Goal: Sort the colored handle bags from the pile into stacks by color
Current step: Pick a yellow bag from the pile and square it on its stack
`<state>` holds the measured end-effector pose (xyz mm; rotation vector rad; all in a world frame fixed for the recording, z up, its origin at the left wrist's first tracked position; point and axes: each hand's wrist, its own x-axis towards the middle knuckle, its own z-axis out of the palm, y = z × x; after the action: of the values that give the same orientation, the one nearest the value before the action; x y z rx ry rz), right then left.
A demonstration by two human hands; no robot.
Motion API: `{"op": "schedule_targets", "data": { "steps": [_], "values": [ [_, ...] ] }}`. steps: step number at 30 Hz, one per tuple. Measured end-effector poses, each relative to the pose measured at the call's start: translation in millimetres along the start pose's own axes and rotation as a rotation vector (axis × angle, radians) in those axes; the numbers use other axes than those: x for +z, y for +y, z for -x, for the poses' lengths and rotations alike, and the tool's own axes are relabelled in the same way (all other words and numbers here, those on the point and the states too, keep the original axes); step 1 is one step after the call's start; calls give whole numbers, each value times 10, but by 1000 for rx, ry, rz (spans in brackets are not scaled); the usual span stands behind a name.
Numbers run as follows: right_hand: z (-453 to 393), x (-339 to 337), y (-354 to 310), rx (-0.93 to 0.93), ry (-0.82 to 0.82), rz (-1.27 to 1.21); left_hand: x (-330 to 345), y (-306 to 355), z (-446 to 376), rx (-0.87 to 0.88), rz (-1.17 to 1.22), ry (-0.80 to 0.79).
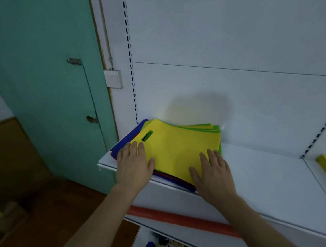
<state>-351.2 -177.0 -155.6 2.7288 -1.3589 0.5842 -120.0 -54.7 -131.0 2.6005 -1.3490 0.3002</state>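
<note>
Pile of handle bags (178,150) on white shelf (265,174), yellow topmost; our left hand (134,164) and right hand (212,171) spread flat upon it.

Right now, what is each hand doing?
Left hand: open, flat on the yellow bag.
Right hand: open, flat on the same bag.

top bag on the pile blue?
No, the top bag on the pile is yellow; blue bags only peek out beneath it at the left edge, and both hands rest flat on it.
</note>
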Motion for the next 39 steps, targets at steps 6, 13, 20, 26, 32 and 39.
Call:
{"op": "schedule_targets", "data": {
  "steps": [6, 13, 20, 26, 32, 39],
  "values": [
    [-147, 83, -151, 98, -22, 71, 187, -209, -357, 62, 34, -7],
    [-171, 350, -187, 125, -85, 52, 438, -237, -485, 65, 17, -40],
    [-117, 407, -182, 119, -20, 27, 467, -162, -384, 150, -41, 40],
    [-92, 437, -151, 110, -1, 8, 450, -110, -382, 264, 26, 142],
    [-83, 396, -151, 152, 59, -25, 336, 13, -414, 370, 334, 25],
    [-45, 278, -132, 480, 137, -27, -77, -29, -674, 289, 755, -111]
  ]
}}
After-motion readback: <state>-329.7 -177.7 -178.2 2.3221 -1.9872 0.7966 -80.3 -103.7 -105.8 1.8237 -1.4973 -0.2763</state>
